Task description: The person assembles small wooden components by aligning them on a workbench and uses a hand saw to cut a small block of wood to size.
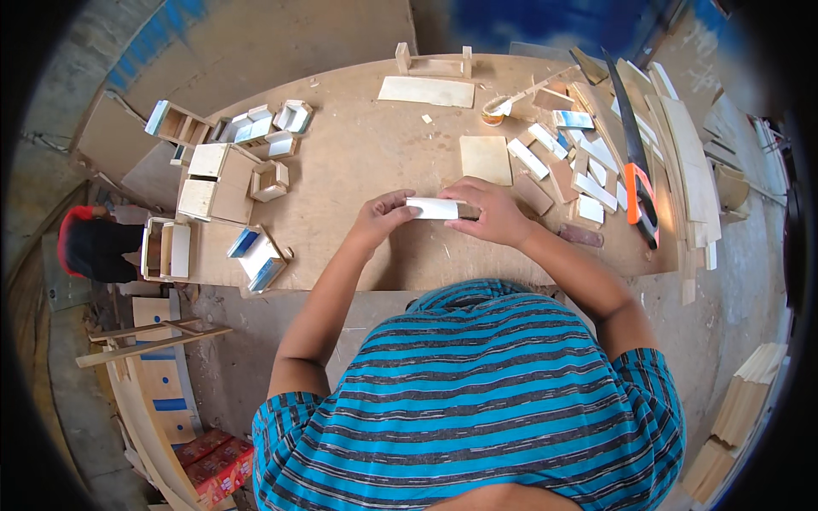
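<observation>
Wooden boxes (230, 187) stand at left; over the table (358, 128), the left hand (381, 220) pinches a white-faced block (433, 209), the right hand (494, 213) grips its other end, apparently aligning it; next probably calls for steadiness. Saw (634, 153) lies right.

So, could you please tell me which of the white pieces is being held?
The white strip gripped between the left hand and right hand; the other white pieces lie scattered on the table.

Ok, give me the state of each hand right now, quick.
Left hand: closed, holding the left end of the small white-faced piece.
Right hand: closed, holding the same piece near its right end.
</observation>
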A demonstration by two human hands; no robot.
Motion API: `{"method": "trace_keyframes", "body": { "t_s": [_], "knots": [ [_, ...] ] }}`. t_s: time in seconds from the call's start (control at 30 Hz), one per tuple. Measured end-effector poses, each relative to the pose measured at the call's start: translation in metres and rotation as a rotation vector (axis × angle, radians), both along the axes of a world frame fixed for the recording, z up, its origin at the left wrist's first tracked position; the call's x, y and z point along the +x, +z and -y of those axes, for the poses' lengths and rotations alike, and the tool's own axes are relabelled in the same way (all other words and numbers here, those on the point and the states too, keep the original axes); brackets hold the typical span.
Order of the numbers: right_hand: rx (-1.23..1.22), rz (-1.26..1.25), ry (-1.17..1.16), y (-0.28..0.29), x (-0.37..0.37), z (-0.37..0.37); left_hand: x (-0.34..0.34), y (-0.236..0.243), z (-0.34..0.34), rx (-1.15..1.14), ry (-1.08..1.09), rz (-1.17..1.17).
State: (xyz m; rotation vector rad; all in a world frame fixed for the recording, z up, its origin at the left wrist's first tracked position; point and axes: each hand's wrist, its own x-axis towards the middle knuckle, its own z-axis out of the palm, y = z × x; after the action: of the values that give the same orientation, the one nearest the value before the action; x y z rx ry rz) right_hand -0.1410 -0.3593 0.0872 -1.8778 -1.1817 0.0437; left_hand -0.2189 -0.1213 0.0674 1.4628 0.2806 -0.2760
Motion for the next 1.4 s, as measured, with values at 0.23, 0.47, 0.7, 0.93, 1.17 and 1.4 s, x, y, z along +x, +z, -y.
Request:
{"method": "trace_keyframes", "body": {
  "t_s": [0.23,0.47,0.7,0.93,1.17,1.4],
  "knots": [
    [0.058,-1.023,-0.009,-0.007,0.001,-0.01,-0.007,0.028,-0.014,-0.058,-0.121,-0.366],
    [-0.024,-1.461,-0.095,-0.03,-0.004,-0.012,-0.034,0.002,-0.022,0.099,-0.219,-0.367],
    [-0.19,-1.345,-0.148,-0.036,0.001,-0.017,-0.064,0.007,-0.007,0.42,-0.158,-0.027],
    [-0.468,-1.171,-0.112,-0.014,0.024,-0.019,-0.055,0.008,0.001,0.958,-0.171,0.463],
    [-0.475,-0.568,-0.213,-0.007,0.035,0.001,-0.03,-0.005,-0.015,0.924,-0.302,0.531],
    [-0.487,-0.142,-0.148,0.001,-0.003,0.008,-0.024,-0.009,-0.02,0.899,-0.374,0.529]
  ]
}}
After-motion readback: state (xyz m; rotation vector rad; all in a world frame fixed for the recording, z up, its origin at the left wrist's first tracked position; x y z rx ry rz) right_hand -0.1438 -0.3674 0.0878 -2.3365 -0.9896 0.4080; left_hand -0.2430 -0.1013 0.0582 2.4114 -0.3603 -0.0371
